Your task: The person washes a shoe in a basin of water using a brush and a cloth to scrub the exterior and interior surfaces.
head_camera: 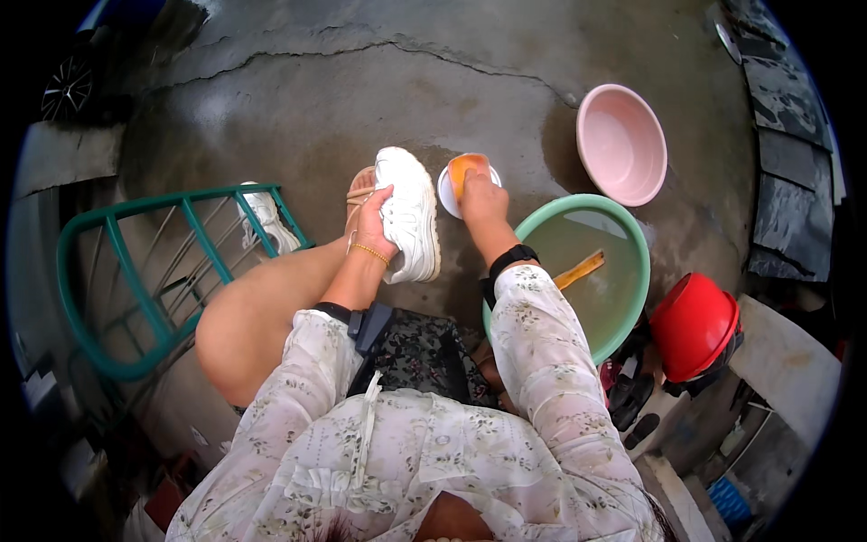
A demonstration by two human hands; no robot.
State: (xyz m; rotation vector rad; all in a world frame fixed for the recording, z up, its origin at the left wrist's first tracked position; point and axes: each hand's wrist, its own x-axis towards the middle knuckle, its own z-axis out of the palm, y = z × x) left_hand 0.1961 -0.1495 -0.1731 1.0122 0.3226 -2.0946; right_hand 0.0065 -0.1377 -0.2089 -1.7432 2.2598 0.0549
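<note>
My left hand (372,220) grips a white sneaker (408,210) by its side and opening, with the toe pointing away from me. Just right of the sneaker, my right hand (485,200) holds a small orange item with a pinkish edge (467,166); whether it is a sponge or a brush I cannot tell. It is over a small white round dish (447,198), which it partly hides. Under my right forearm stands a green basin (642,298) of cloudy water, with a wooden stick or handle (581,269) in it.
A pink basin (622,146) rests on the wet concrete beyond the green one. At right are a red basin (691,328) and dark shoes (631,389). A green metal frame (145,284) stands left, with another white sneaker (267,223) behind its bars.
</note>
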